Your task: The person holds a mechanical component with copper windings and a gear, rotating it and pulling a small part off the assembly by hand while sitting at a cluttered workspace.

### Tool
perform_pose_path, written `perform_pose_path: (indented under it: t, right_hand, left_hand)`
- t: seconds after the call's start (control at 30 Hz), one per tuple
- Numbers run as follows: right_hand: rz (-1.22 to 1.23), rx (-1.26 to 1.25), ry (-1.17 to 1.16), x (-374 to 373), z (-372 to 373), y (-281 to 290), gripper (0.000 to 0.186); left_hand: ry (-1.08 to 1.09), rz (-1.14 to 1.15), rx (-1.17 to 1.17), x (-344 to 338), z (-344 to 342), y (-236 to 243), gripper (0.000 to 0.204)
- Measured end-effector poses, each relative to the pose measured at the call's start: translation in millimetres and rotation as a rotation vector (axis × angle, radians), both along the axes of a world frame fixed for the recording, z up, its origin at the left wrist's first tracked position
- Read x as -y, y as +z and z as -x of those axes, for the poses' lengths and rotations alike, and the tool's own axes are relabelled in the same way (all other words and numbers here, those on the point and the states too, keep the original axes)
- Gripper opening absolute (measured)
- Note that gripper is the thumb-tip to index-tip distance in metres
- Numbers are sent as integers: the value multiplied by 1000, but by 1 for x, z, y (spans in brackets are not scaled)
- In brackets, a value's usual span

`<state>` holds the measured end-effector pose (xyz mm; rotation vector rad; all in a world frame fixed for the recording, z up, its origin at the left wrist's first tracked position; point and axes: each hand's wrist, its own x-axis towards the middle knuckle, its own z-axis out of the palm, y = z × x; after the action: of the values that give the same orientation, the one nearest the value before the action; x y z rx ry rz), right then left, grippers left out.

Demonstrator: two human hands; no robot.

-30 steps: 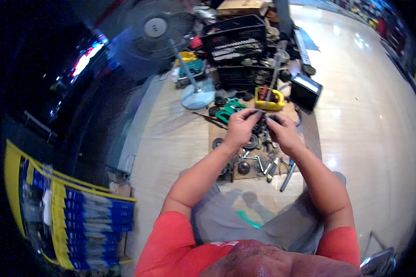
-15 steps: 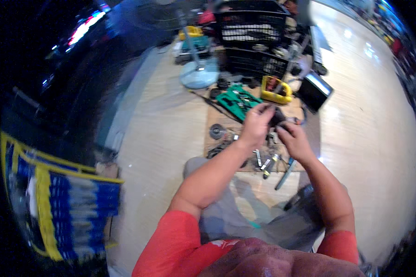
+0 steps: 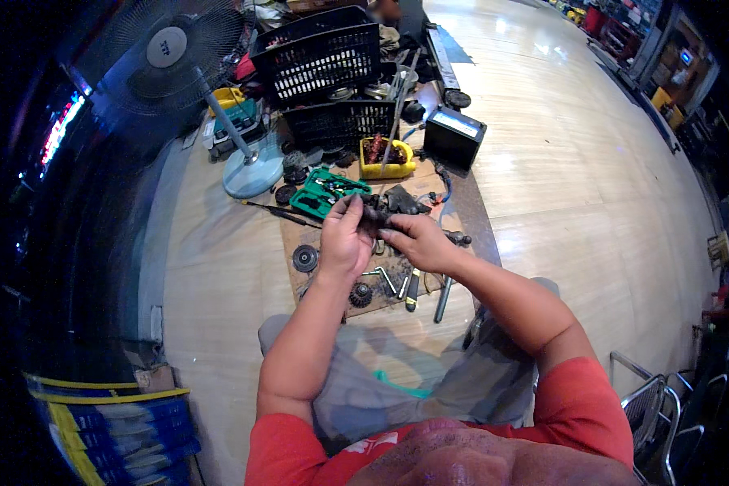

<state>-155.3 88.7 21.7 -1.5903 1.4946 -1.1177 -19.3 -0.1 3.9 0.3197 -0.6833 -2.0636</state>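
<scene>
View's swinging R: fan (image 3: 167,47) is sliding back into upper L, blk box (image 3: 455,139) is drifting L toward upper ctr, metal chair (image 3: 645,411) is showing more at lower R. L hand (image 3: 347,236) and R hand (image 3: 421,241) are moving L to mid-frame w/ the dark part (image 3: 374,216), R hand now pointing more sideways, toward L hand.

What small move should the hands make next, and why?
Perhaps steady the small dark part with the left hand and ease the right hand slightly aside: fingers of both hands meet at it, covering much of its surface.
</scene>
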Motion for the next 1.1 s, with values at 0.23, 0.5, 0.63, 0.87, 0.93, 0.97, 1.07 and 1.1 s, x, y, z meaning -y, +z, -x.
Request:
perform_pose_path:
  t: [0.23,0.5,0.63,0.87,0.93,0.97,1.07,1.1]
  right_hand:
    - [-2,-34,7,-3,-1,1,18]
    - [74,-103,11,-5,-3,2,17]
    - [92,-118,10,-3,0,-3,17]
    - [55,-333,137,5,21,-3,18]
    - [14,-405,148,5,26,6,21]
    - [19,-463,158,7,29,6,21]
    - [-1,-571,184,9,37,7,17]
    - [6,-598,174,9,38,6,17]
  left_hand:
    - [33,-39,26,-1,-11,5,7]
    - [47,-16,30,-6,-17,21,9]
    - [25,-45,0,-6,-14,14,10]
    - [-81,32,72,-7,-18,20,9]
    - [-103,72,162,-9,-17,23,9]
    - [-124,105,211,-9,-17,21,9]
    - [-152,205,360,-9,-17,19,10]
    - [-145,217,393,-12,-16,22,11]
